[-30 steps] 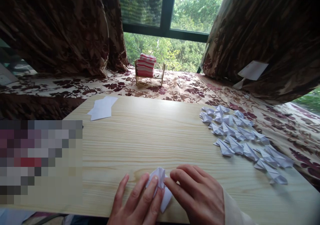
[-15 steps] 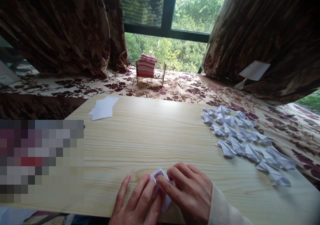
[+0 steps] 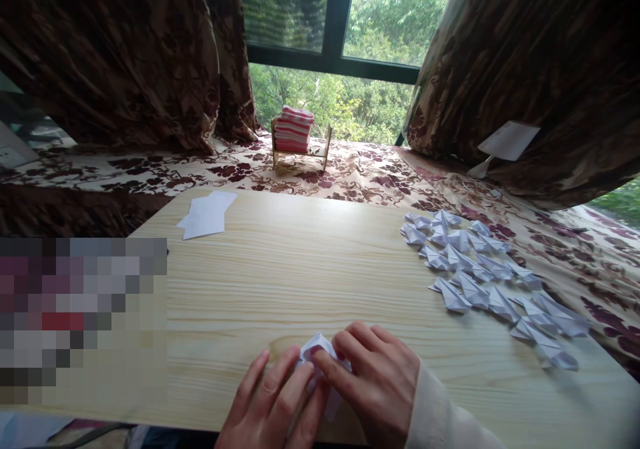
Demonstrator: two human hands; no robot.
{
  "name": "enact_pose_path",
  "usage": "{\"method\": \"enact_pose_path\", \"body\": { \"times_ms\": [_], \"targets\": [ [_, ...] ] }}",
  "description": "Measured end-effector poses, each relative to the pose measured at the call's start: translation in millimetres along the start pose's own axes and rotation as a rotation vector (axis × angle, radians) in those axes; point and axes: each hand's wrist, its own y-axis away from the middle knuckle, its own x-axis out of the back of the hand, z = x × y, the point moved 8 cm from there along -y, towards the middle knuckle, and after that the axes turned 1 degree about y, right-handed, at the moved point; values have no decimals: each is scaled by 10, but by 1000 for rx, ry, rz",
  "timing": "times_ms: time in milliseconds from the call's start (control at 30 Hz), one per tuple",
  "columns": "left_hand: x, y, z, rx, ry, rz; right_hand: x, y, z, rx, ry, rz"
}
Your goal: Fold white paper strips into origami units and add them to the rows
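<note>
A small folded piece of white paper (image 3: 317,350) lies on the wooden table (image 3: 300,269) near its front edge. My left hand (image 3: 273,406) rests on its left side, fingers laid flat and pressing it down. My right hand (image 3: 377,382) covers its right side, with the fingers curled and the forefinger pressing a fold. Most of the paper is hidden under both hands.
Several finished folded paper pieces (image 3: 490,282) lie in a row along the table's right side. A few flat white sheets (image 3: 206,214) sit at the far left corner. A blurred patch covers the left. Behind stand a small wooden rack with striped cloth (image 3: 295,132), patterned fabric and curtains.
Both hands have slid slightly left and closer together over the folded paper, and the right hand now covers more of it. Nothing else has moved.
</note>
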Motion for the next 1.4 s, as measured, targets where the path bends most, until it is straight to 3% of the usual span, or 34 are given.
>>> {"method": "enact_pose_path", "body": {
  "times_ms": [200, 433, 700, 867, 1200, 1400],
  "targets": [
    [-58, 6, -6, 17, -11, 13, -62, 71, 47, -43, -68, 44],
    [-58, 7, -32, 70, 24, 22, -53, 48, 14, 40, -79, -103],
    [-54, -31, 2, 28, -7, -9, -94, 77, 31, 37, -116, -74],
    [-29, -88, 46, 32, -55, -9, -44, 136, 67, -26, -24, 88],
    [56, -122, 62, 90, -52, 57, -26, 53, 24, -13, 104, 75],
    [53, -127, 40, 92, -41, 60, -1, 103, -24, 53, 153, 5]
  ]
}}
